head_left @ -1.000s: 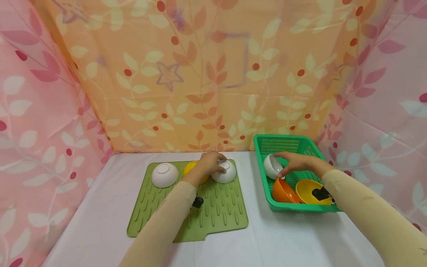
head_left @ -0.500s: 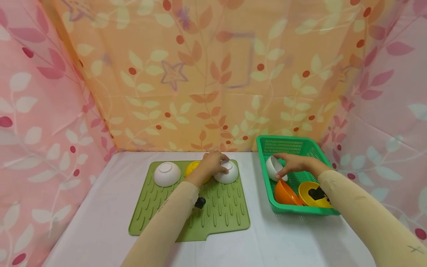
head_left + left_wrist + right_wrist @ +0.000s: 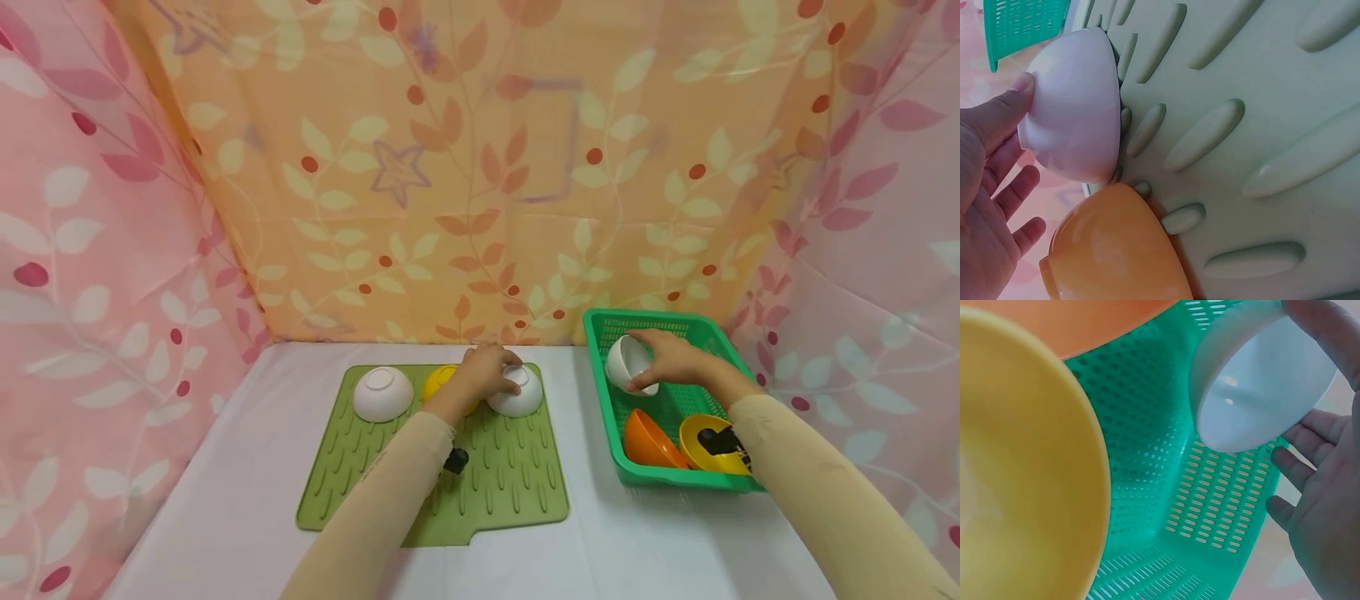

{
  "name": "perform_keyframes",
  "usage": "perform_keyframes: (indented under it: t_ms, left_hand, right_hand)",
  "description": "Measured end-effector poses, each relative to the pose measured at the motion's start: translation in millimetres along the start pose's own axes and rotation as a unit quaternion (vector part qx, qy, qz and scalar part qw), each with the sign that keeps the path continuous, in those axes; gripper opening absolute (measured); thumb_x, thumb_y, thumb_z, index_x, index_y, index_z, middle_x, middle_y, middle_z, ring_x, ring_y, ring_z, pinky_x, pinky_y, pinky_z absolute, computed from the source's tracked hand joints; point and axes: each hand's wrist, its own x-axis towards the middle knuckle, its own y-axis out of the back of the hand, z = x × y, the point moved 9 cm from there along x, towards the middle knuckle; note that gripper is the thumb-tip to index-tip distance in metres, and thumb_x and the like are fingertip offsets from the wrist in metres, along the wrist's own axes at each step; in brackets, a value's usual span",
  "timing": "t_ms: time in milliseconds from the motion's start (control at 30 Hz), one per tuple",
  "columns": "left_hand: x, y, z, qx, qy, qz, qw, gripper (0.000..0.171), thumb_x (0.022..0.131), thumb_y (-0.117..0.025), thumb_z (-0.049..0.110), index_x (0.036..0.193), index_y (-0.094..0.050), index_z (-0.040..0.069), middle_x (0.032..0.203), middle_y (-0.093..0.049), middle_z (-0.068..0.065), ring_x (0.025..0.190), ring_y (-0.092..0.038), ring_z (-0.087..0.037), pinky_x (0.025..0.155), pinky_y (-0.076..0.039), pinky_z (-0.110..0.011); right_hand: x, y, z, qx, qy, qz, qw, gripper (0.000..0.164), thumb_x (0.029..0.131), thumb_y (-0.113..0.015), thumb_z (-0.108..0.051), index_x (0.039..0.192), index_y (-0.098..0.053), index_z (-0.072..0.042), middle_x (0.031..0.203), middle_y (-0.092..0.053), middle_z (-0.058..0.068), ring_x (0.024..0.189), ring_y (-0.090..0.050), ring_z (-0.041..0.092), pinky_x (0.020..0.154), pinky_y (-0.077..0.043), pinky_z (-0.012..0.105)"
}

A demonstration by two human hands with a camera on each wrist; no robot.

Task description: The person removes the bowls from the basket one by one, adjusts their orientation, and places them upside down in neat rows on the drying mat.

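Note:
My left hand [image 3: 482, 373] pinches the base of a white bowl [image 3: 521, 400], which lies upside down on the green drying mat [image 3: 510, 492]. In the left wrist view the thumb presses on this bowl [image 3: 1079, 106], while the lower fingers hang free. An upturned yellow bowl [image 3: 437, 382] sits beside it, partly hidden by my hand. Over the green basket [image 3: 617, 442], my right hand [image 3: 681, 360] holds another white bowl [image 3: 626, 367] by its rim, tilted with its inside towards the hand [image 3: 1266, 381].
One more upturned white bowl [image 3: 382, 396] stands at the mat's back left. Inside the basket lie an orange bowl [image 3: 651, 442] and a yellow bowl [image 3: 701, 442]. A patterned cloth wall [image 3: 450, 208] rises behind the white table [image 3: 225, 492].
My right hand has lifted the white bowl slightly up, away from the orange bowl. The left hand stays at the bowl on the mat. The head view has shifted a little.

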Motion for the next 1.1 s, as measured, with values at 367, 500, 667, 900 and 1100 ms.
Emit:
perform_keyframes:
  t_ms: [367, 500, 667, 900, 1100]
  left_hand:
    - [1.3, -3.2, 1.7, -0.002, -0.002, 0.009, 1.0, 0.05, 0.084, -0.085, 0.04, 0.129, -0.072, 0.023, 0.13, -0.07, 0.003, 0.13, -0.053, -0.026, 0.106, -0.036, -0.051]
    - [1.8, -3.4, -3.7, -0.011, 0.003, 0.016, 0.9998, 0.051, 0.084, -0.085, 0.039, 0.13, -0.072, 0.023, 0.133, -0.069, 0.004, 0.133, -0.052, -0.025, 0.106, -0.035, -0.051]
    - [2.2, -3.8, -5.4, -0.015, 0.0, 0.016, 0.9998, 0.05, 0.084, -0.085, 0.039, 0.13, -0.072, 0.023, 0.134, -0.068, 0.003, 0.136, -0.05, -0.027, 0.108, -0.035, -0.052]
    - [2.7, -3.0, -6.8, -0.009, 0.007, 0.016, 0.9998, 0.05, 0.084, -0.085, 0.039, 0.129, -0.072, 0.024, 0.133, -0.068, 0.004, 0.134, -0.052, -0.025, 0.108, -0.035, -0.051]
    - [1.6, -3.7, -4.2, -0.014, 0.009, 0.014, 0.9998, 0.05, 0.083, -0.086, 0.038, 0.13, -0.072, 0.023, 0.134, -0.068, 0.003, 0.143, -0.044, -0.027, 0.111, -0.033, -0.053]
  right_hand:
    - [-25.3, 27.9, -17.6, -0.035, 0.01, 0.066, 0.997, 0.106, 0.072, -0.088, -0.056, 0.152, -0.043, -0.002, 0.147, -0.051, 0.024, 0.128, -0.043, 0.044, 0.102, -0.03, 0.068]
    - [-31.9, 36.8, -31.5, -0.043, 0.009, 0.082, 0.996, 0.107, 0.073, -0.086, -0.059, 0.152, -0.043, -0.002, 0.147, -0.051, 0.023, 0.131, -0.042, 0.044, 0.105, -0.028, 0.068]
    - [-46.0, 44.9, -50.1, -0.033, 0.002, 0.101, 0.994, 0.11, 0.072, -0.086, -0.059, 0.154, -0.04, -0.003, 0.15, -0.048, 0.024, 0.134, -0.039, 0.044, 0.108, -0.025, 0.069]
    - [-69.1, 48.6, -84.6, 0.002, 0.003, 0.128, 0.992, 0.109, 0.074, -0.087, -0.056, 0.156, -0.037, -0.005, 0.154, -0.043, 0.022, 0.139, -0.032, 0.045, 0.109, -0.022, 0.072]
    - [-86.9, 43.0, -110.8, 0.029, 0.011, 0.153, 0.988, 0.109, 0.072, -0.089, -0.055, 0.157, -0.037, -0.009, 0.156, -0.043, 0.016, 0.141, -0.031, 0.041, 0.113, -0.021, 0.071]
